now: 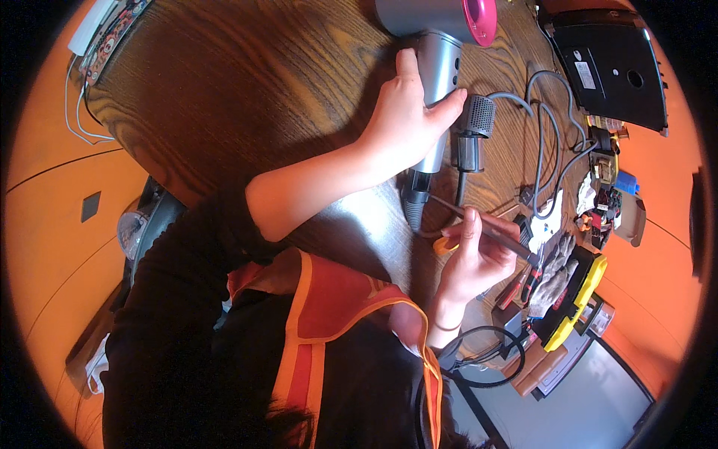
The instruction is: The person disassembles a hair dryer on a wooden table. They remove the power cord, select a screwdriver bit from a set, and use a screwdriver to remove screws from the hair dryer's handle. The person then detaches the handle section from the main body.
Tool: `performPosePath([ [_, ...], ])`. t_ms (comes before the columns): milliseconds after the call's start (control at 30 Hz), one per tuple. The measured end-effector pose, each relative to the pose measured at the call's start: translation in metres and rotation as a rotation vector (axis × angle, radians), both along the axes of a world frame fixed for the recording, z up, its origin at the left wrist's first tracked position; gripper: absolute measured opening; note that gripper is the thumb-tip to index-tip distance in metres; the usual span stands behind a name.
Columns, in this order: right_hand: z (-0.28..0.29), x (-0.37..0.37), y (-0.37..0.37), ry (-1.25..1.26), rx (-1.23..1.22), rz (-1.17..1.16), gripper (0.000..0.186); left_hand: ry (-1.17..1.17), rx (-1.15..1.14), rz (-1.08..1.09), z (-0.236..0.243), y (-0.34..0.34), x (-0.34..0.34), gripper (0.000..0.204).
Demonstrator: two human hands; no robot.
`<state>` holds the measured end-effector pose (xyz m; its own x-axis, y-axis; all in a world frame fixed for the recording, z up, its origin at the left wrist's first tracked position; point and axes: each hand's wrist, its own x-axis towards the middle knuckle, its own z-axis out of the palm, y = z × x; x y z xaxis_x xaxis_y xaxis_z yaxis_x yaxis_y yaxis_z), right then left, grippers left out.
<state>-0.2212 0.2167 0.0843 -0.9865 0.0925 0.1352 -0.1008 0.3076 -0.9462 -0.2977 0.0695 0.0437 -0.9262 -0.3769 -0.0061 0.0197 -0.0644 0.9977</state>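
A grey hair dryer [441, 63] with a pink ring at its head lies across the far middle of the wooden table. My left hand [407, 112] is closed round its handle, thumb and fingers on either side. At the near end of the handle sits a dark ribbed cord sleeve [414, 206]. In my right hand [481, 258] is a slim dark screwdriver, its thin shaft [449, 206] pointing at the joint between handle and sleeve. Whether the tip touches is too small to tell. Beside the handle stands a perforated grey filter cage [479, 116] with a dark collar.
A grey power cord [557, 150] loops over the table's right side. Further right lie a black panel [613, 71], small parts, grey work gloves [555, 277], pliers [532, 283] and a yellow-and-black case [574, 303]. A screen [598, 389] is at the lower right.
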Motion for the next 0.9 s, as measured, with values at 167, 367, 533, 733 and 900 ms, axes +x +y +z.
performPosePath([
  [167,0.011,-0.006,0.008,-0.052,-0.238,0.242,0.032,0.003,-0.028,0.003,0.001,-0.001,0.000,0.049],
  [367,0.022,-0.002,0.013,0.002,-0.211,0.183,0.019,-0.005,-0.043,0.016,-0.001,0.001,0.000,0.046],
  [533,0.009,0.001,0.004,0.126,0.015,-0.019,0.019,0.001,-0.002,-0.014,-0.002,0.001,0.000,0.049],
  [733,0.020,-0.006,0.012,0.054,-0.265,0.216,0.025,0.014,-0.025,0.006,0.000,0.000,0.000,0.047],
  [900,0.022,-0.005,0.015,0.130,-0.259,0.178,0.018,0.008,-0.043,0.022,-0.001,0.001,0.000,0.047],
])
